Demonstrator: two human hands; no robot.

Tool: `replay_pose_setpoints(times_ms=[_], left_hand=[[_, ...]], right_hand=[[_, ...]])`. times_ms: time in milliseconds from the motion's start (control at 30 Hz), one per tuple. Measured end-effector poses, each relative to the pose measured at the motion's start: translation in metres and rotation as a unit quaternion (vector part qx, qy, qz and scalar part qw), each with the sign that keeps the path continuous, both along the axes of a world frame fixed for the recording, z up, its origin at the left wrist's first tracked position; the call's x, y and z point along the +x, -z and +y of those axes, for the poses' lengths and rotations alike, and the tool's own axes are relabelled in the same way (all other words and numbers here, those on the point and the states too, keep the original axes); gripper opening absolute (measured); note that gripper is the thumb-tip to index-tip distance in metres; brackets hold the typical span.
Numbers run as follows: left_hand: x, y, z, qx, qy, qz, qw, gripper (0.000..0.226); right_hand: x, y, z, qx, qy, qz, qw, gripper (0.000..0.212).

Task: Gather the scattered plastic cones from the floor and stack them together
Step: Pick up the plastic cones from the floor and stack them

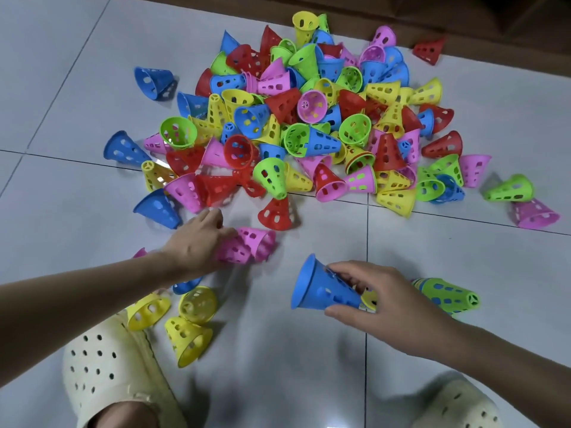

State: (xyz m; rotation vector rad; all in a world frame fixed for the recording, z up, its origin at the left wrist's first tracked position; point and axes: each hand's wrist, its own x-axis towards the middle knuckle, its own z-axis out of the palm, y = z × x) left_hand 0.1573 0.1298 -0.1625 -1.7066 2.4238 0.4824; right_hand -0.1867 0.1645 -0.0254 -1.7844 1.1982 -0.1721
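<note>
- Many perforated cones (296, 118) heaped beyond both hands.
- Right hand (380, 299) grips blue cone (321, 287), lying sideways.
- Left hand (197, 242) grasps pink cones (247, 245).

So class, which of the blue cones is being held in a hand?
The blue cone nearest the camera, gripped on its side by the right hand; other blue ones lie untouched.
</note>
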Motion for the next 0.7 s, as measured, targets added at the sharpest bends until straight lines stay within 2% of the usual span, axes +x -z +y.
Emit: replay_pose_setpoints(times_ms=[200,300,333,433,567,700], left_hand=[[-0.037,-0.038,-0.006,-0.039,0.022,0.170,0.984,0.065],[-0.072,-0.065,-0.010,-0.053,0.049,0.236,0.969,0.057],[-0.084,-0.074,-0.012,-0.052,0.062,0.262,0.962,0.053],[-0.121,-0.096,-0.012,-0.021,0.079,0.334,0.939,0.046],[-0.171,-0.107,-0.003,0.044,0.043,0.391,0.918,0.041],[-0.206,-0.104,0.002,0.083,0.107,0.402,0.906,0.041]], right_hand=[[-0.047,-0.026,0.004,0.017,0.131,-0.051,0.990,0.028],[-0.070,-0.036,0.009,0.005,0.175,-0.059,0.983,0.052],[-0.079,-0.038,0.010,-0.001,0.191,-0.053,0.980,0.049],[-0.104,-0.046,0.012,-0.032,0.220,0.002,0.975,0.040],[-0.133,-0.043,0.017,-0.063,0.273,0.091,0.956,0.023],[-0.151,-0.034,0.024,-0.089,0.289,0.169,0.938,0.027]])
